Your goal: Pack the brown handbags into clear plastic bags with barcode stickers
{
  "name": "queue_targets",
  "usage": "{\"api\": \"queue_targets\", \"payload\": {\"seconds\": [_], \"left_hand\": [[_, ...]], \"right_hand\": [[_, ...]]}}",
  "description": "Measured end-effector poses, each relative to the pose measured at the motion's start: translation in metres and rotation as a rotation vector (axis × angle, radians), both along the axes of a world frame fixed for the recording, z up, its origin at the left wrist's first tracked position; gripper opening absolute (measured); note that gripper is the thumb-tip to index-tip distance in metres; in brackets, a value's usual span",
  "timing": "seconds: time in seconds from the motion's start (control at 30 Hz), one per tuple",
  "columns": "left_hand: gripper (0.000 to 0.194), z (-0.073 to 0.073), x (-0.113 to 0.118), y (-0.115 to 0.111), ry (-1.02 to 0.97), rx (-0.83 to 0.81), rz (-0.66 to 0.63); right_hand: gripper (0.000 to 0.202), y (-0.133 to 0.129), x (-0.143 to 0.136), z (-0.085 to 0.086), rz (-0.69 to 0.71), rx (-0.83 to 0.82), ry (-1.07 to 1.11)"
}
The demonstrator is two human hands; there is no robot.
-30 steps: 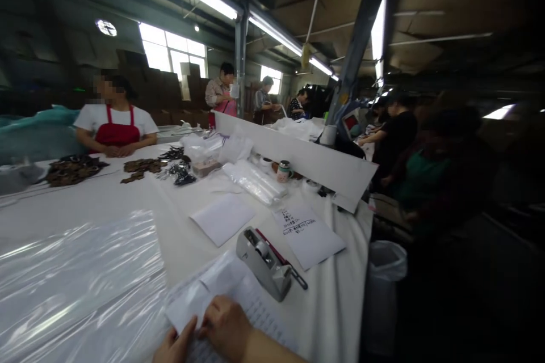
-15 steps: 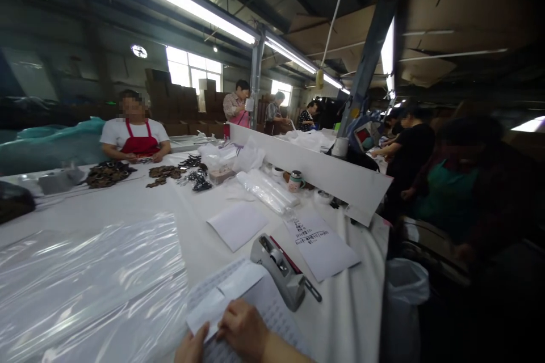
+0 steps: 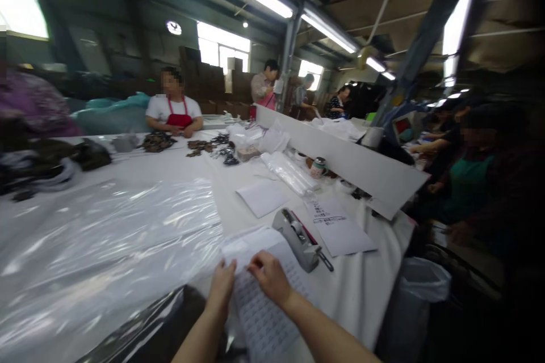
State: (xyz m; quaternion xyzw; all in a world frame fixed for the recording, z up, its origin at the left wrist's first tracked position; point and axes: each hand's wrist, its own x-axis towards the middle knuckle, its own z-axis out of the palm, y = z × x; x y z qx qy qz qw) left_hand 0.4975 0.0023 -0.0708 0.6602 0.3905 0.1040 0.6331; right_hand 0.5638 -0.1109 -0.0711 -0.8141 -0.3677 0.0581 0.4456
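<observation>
A white printed sheet (image 3: 270,309) with rows of small grey marks lies on the table in front of me; its upper part is plain white. My left hand (image 3: 222,286) is at the sheet's left edge, thumb and fingers closed on it. Over the middle of the sheet, my right hand (image 3: 271,277) has its thumb and forefinger pinched together. Whatever is between those fingertips is too small to make out. Close to the sheet's right side stands a grey tape dispenser (image 3: 300,241), with a dark red thin item along it.
Clear plastic sheeting (image 3: 140,227) covers the left of the table, with a dark plastic-wrapped item (image 3: 157,323) nearer me. Beyond are papers (image 3: 340,229), rolled plastic (image 3: 289,173) and a mug (image 3: 318,167). A lined bin (image 3: 419,278) stands right. Co-workers sit or stand around.
The view has swung left and down, so the table's things sit further right and higher. Both hands have drawn apart slightly, and more of the printed sheet shows.
</observation>
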Motion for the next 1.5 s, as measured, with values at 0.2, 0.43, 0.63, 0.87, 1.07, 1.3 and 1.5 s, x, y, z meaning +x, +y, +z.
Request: {"api": "queue_targets", "payload": {"seconds": [0.2, 0.43, 0.63, 0.87, 1.07, 1.3, 1.5], "left_hand": [[0.035, 0.058, -0.121, -0.009, -0.35, 0.71, -0.232], [0.026, 0.058, -0.257, -0.001, -0.118, 1.087, -0.06], [0.03, 0.027, -0.307, 0.017, 0.156, 1.205, 0.144], [0.025, 0.02, -0.326, 0.017, 0.189, 1.137, 0.204], [0.022, 0.015, -0.332, 0.02, 0.177, 1.093, 0.214], [0.029, 0.006, -0.345, 0.014, 0.162, 1.084, 0.257], [0.065, -0.034, -0.41, -0.01, 0.314, 0.626, 0.662]], "right_hand": [[0.029, 0.046, -0.026, 0.06, 0.322, 0.054, 0.421], [0.03, 0.142, -0.108, 0.086, 0.739, -0.253, 0.552], [0.02, 0.196, -0.176, 0.068, 0.954, -0.54, 0.519], [0.015, 0.215, -0.194, 0.053, 0.889, -0.697, 0.354], [0.013, 0.22, -0.192, 0.054, 0.882, -0.731, 0.253], [0.025, 0.222, -0.202, 0.046, 0.772, -0.752, 0.092], [0.049, 0.214, -0.202, 0.046, 0.581, -0.621, -0.143]]}}
